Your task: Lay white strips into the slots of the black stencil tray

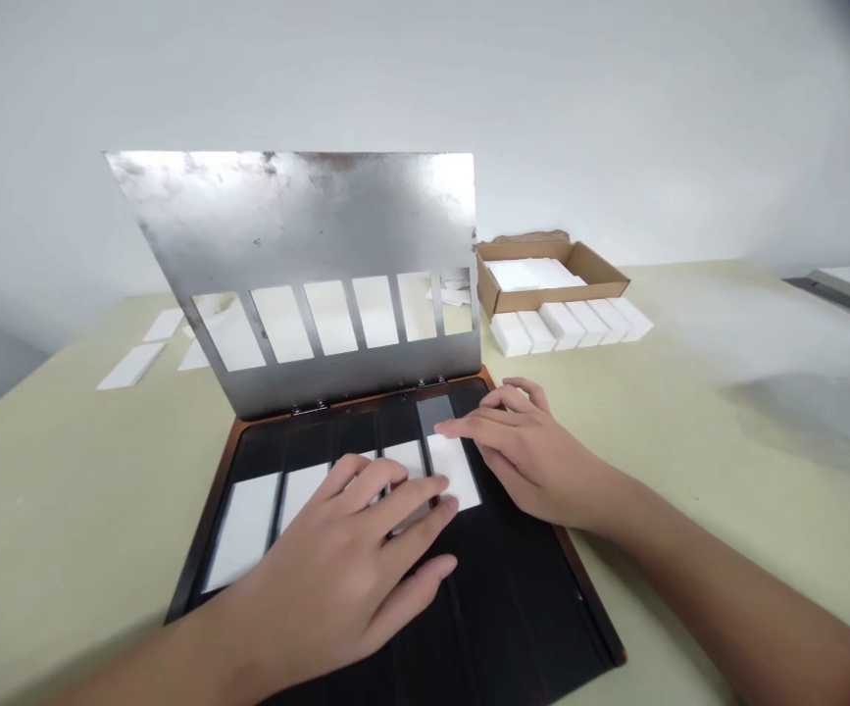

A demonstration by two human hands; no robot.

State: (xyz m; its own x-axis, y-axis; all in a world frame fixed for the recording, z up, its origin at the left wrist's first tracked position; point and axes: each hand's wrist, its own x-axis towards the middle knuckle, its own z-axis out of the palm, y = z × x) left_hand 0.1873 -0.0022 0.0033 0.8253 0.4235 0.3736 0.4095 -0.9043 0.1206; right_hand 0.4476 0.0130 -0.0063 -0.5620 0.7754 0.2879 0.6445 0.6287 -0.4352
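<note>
A black base with a brown rim (520,598) lies in front of me, and white rectangular cards sit in a row on it. My left hand (358,559) is stretched over the middle cards with fingers apart, its fingertips at the lower part of the rightmost card (461,476). At that card's top edge is the index fingertip of my right hand (527,451), whose fingers are extended and hold nothing. The leftmost card (244,525) shows nearly whole; my left hand partly covers those between. A metal plate with rectangular cutouts (322,216) stands raised on hinges behind the base.
An open cardboard box (553,294) holding white cards stands back right. Several stacks of white cards (568,326) are lined up before it. Loose white pieces (130,365) lie on the pale yellow table (49,490) at left. A wall rises behind.
</note>
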